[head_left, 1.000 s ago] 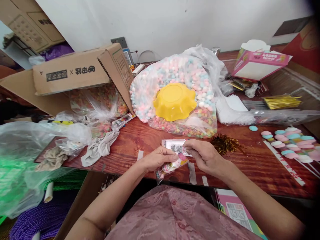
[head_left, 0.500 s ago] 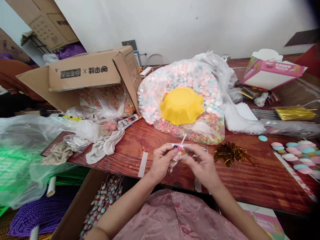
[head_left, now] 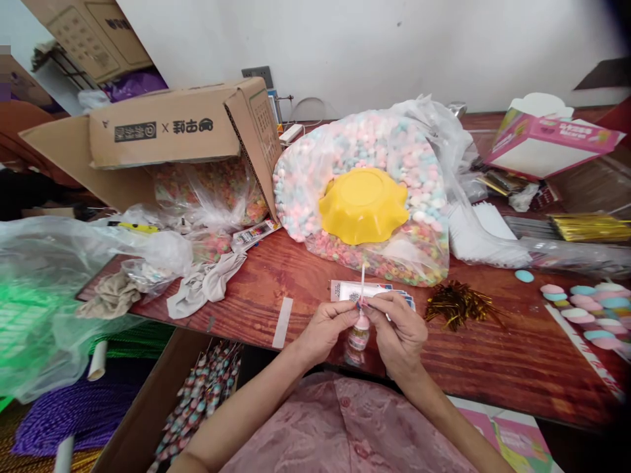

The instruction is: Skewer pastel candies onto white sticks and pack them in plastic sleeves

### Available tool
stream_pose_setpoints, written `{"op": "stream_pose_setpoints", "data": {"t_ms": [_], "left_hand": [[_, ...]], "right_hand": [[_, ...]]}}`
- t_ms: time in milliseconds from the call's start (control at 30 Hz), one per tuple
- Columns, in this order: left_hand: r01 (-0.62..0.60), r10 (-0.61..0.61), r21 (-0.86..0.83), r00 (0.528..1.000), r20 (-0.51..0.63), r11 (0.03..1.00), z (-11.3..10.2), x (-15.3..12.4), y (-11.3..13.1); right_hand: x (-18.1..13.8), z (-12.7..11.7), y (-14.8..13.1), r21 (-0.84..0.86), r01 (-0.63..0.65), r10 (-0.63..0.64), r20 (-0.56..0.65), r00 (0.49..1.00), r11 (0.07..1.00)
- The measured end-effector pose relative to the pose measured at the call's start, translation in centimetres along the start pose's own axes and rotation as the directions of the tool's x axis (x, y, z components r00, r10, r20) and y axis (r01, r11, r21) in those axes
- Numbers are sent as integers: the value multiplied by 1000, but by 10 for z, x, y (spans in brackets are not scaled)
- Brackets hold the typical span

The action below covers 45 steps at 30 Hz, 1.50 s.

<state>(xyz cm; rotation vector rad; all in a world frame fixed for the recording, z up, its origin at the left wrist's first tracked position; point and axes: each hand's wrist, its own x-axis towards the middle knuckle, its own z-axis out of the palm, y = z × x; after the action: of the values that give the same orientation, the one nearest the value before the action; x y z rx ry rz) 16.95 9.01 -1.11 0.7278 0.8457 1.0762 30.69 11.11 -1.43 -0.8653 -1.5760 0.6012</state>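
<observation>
Between my hands is a wrapped marshmallow candy [head_left: 359, 336], pink at the top, in a clear printed wrapper. Its white stick [head_left: 363, 282] points up and away from me. My left hand [head_left: 331, 330] pinches the gathered neck of the wrapper with thumb and finger. From the other side, my right hand [head_left: 400, 327] is closed on the same neck, its fingertips almost touching the left ones. A small blue and red bit shows at the fingertips, too small to name. Just beyond the hands lie white printed packets [head_left: 345, 290], partly hidden by my fingers.
A yellow scalloped bowl [head_left: 363, 205] sits upside down on bags of pastel candies [head_left: 296, 177]. Gold tinsel ties [head_left: 458, 304] lie to the right, near flat pastel marshmallows [head_left: 599, 309]. An open cardboard box [head_left: 167, 128] and grey cloths [head_left: 204, 286] are on the left.
The candy has turned from a tilted pose to hang below my fingers with the stick upright. My hands have come together at its neck, uncovering more of the packets behind.
</observation>
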Motion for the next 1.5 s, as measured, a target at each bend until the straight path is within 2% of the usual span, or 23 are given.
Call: {"op": "stream_pose_setpoints", "data": {"t_ms": [333, 500, 533, 600, 633, 667, 700, 767, 833, 933, 1000, 1033, 1100, 1167, 1200, 1233, 1267, 1300, 1333, 1367, 1400, 1467, 1500], "left_hand": [[-57, 55, 98, 998, 18, 994, 9, 2, -2], [1, -8, 157, 999, 41, 988, 1, 5, -1], [2, -5, 147, 1000, 19, 989, -1, 5, 1], [38, -37, 92, 999, -13, 995, -4, 5, 4], [74, -74, 65, 997, -5, 995, -5, 5, 7], [120, -121, 49, 992, 23, 992, -7, 4, 10], [176, -179, 51, 981, 71, 983, -8, 3, 14], [271, -286, 102, 940, 186, 957, -12, 0, 20], [337, -375, 172, 880, 293, 926, -16, -1, 25], [379, -467, 277, 773, 429, 883, -19, -2, 31], [326, -483, 379, 739, 469, 866, -18, -2, 34], [247, -469, 464, 756, 457, 851, -17, -3, 35], [-19, -365, 700, 843, 395, 714, -13, -7, 37], [-280, -195, 878, 906, 375, 389, -8, -11, 35], [-355, -124, 906, 913, 389, 230, -7, -13, 33], [-392, -70, 911, 913, 403, 127, -6, -14, 31], [-403, -27, 911, 913, 407, 91, -5, -15, 30], [-393, 12, 911, 919, 395, 121, -6, -14, 28], [-361, 39, 909, 932, 362, 210, -7, -13, 28], [-304, 41, 888, 950, 309, 345, -8, -10, 28], [-211, -3, 837, 969, 246, 505, -9, -7, 28], [56, -211, 643, 963, 167, 764, -11, -1, 30], [194, -331, 541, 928, 169, 818, -11, 2, 31]], "right_hand": [[1, 12, -4, -87, -15, 2, -150, 989, 996], [7, 9, -1, 34, -172, 172, 6, 985, 984], [9, 5, 1, 13, -152, 152, 8, 988, 988], [14, -5, 3, -119, 37, -35, 25, 999, 992], [17, -12, 4, -206, 190, -175, 89, 981, 960], [21, -19, 5, -277, 352, -303, 205, 931, 894], [24, -26, 6, -307, 502, -394, 350, 850, 809], [30, -38, 6, -270, 698, -458, 591, 664, 663], [33, -47, 5, -200, 780, -472, 699, 538, 593], [32, -52, 0, -124, 809, -492, 738, 462, 574], [29, -51, -2, -139, 774, -439, 755, 486, 618], [27, -50, -2, -171, 736, -387, 760, 521, 655], [23, -46, 1, -256, 611, -221, 773, 595, 749], [19, -42, 6, -330, 431, -9, 785, 620, 840], [18, -41, 8, -356, 338, 86, 789, 609, 871], [17, -40, 8, -378, 269, 151, 783, 603, 886], [16, -40, 7, -400, 241, 177, 765, 619, 884], [17, -40, 4, -419, 261, 158, 737, 657, 870], [18, -41, 0, -436, 323, 94, 704, 704, 840], [19, -43, -4, -450, 414, -5, 672, 740, 792], [20, -44, -8, -449, 513, -120, 655, 746, 732], [22, -47, -13, -407, 671, -324, 646, 691, 619], [22, -49, -13, -371, 723, -394, 649, 651, 583]]}}
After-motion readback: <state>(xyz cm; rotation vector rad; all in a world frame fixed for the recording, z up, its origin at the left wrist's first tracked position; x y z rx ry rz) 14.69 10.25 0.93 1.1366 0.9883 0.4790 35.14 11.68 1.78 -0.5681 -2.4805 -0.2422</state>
